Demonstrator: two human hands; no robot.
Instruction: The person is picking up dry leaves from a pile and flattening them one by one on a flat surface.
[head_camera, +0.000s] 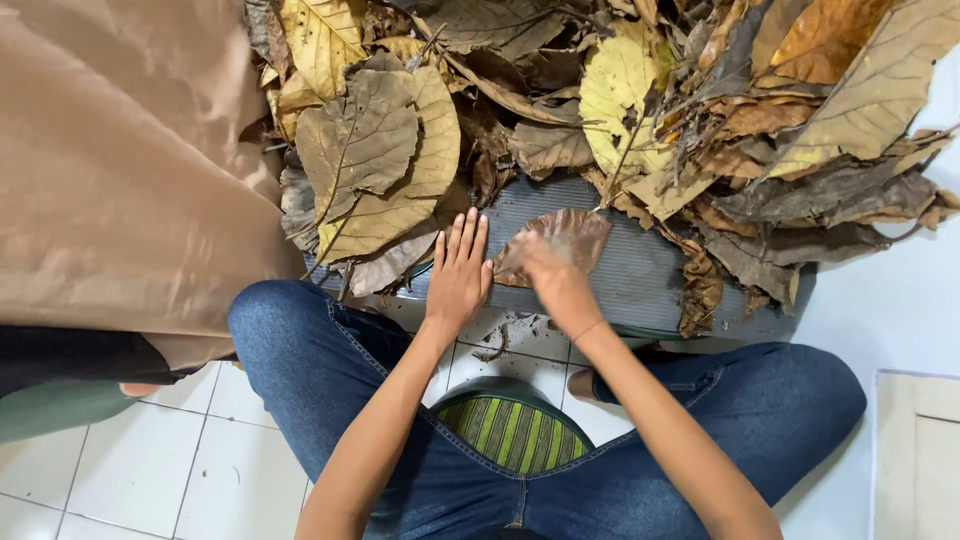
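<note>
Two hands on a grey mat (640, 270): left hand (458, 272) flat, fingers spread, right hand (553, 275) pressing a brown leaf (565, 238)

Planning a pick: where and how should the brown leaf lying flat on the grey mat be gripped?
Probably by the brown leaf at its upper right edge, coming from the right. It lies flat on the grey mat, the right hand covers its lower part, and the left hand lies beside its left tip.

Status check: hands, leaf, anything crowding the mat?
Left hand flat, open on grey mat. Right hand pressing brown leaf, blurred. Dry leaf pile crowds the mat's far edge.
</note>
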